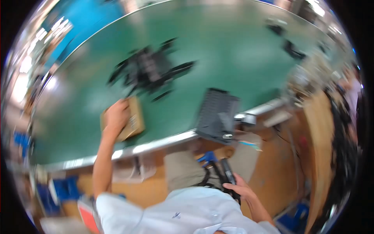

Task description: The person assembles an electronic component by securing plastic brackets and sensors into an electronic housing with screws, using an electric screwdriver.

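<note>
My left hand (118,115) is over a small brown cardboard box (135,121) near the front edge of the green table. Its fingers are curled together at the box, and what they pinch, if anything, is hidden. Low by my lap, my right hand (242,188) is closed round a dark, stick-shaped tool (228,171); blur hides its exact kind. A black ribbed plastic case (217,113) lies at the table edge, partly overhanging it. Beyond the box is a blurred heap of black parts (150,68), several of them long and thin.
The green table (230,54) has a metal front edge (156,145). More dark pieces (292,50) lie at its far right, near clear plastic bags (307,78). Blue bins (66,189) stand below on the left. Another person (351,89) is at the far right.
</note>
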The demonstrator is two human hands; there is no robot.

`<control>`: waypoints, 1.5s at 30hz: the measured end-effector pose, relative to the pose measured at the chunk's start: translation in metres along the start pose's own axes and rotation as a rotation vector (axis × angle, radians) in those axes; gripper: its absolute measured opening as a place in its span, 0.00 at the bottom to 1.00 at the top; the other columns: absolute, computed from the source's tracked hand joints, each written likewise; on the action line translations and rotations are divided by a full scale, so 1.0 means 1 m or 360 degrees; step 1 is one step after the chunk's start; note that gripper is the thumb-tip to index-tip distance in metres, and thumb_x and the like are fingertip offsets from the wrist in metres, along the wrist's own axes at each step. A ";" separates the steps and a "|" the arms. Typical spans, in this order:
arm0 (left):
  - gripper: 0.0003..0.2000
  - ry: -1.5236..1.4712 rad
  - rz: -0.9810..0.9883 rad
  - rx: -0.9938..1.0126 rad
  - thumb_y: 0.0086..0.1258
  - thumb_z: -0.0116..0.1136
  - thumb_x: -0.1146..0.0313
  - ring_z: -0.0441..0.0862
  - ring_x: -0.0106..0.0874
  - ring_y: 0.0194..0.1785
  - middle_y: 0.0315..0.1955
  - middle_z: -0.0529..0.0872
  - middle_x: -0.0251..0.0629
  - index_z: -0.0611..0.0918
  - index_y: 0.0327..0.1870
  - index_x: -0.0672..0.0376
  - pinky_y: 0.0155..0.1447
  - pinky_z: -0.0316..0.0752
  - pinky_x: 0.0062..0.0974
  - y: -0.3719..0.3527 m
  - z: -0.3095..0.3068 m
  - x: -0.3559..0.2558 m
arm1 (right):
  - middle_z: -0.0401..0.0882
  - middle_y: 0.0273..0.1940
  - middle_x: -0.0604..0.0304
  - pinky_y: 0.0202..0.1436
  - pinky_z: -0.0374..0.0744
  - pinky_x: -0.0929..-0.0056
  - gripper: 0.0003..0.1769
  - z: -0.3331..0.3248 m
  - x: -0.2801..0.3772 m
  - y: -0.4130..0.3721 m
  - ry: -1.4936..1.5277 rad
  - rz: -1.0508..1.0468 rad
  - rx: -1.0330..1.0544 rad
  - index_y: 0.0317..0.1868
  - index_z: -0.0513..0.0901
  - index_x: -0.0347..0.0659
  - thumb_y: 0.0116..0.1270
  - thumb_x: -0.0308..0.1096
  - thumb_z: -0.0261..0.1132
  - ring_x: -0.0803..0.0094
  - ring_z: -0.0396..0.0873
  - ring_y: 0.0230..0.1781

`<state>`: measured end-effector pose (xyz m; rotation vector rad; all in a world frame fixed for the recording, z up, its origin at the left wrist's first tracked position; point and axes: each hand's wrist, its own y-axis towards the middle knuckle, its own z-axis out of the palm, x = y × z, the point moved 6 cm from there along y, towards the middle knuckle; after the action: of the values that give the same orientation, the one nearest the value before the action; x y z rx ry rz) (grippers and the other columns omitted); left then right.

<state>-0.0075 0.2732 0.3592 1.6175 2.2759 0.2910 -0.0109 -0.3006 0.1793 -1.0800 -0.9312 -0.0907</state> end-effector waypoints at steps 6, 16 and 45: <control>0.05 -0.0213 -0.0088 0.0012 0.73 0.55 0.76 0.81 0.49 0.42 0.37 0.81 0.50 0.81 0.44 0.66 0.50 0.76 0.41 -0.005 -0.007 0.004 | 0.82 0.36 0.64 0.27 0.74 0.76 0.35 0.008 0.033 -0.022 -0.0094 -0.0122 0.0225 0.65 0.72 0.39 0.69 0.47 0.77 0.80 0.75 0.25; 0.19 -0.0981 -0.0656 0.0134 0.84 0.52 0.58 0.86 0.40 0.43 0.41 0.89 0.46 0.84 0.50 0.70 0.48 0.83 0.38 -0.033 -0.046 -0.058 | 0.80 0.30 0.60 0.27 0.76 0.71 0.38 -0.006 0.049 -0.044 -0.0571 -0.0355 0.0320 0.68 0.71 0.36 0.66 0.46 0.76 0.74 0.77 0.21; 0.07 -0.2918 -0.0384 0.0880 0.73 0.68 0.79 0.92 0.35 0.42 0.38 0.91 0.45 0.86 0.49 0.67 0.51 0.90 0.33 -0.065 0.061 -0.241 | 0.80 0.30 0.65 0.34 0.77 0.71 0.41 0.044 0.137 -0.064 -0.0598 -0.0696 0.0280 0.67 0.75 0.34 0.58 0.39 0.84 0.77 0.78 0.29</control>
<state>0.0308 0.0225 0.3158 0.8370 0.9466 -1.3722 0.0176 -0.2490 0.3253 -0.7265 -1.4786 -0.1655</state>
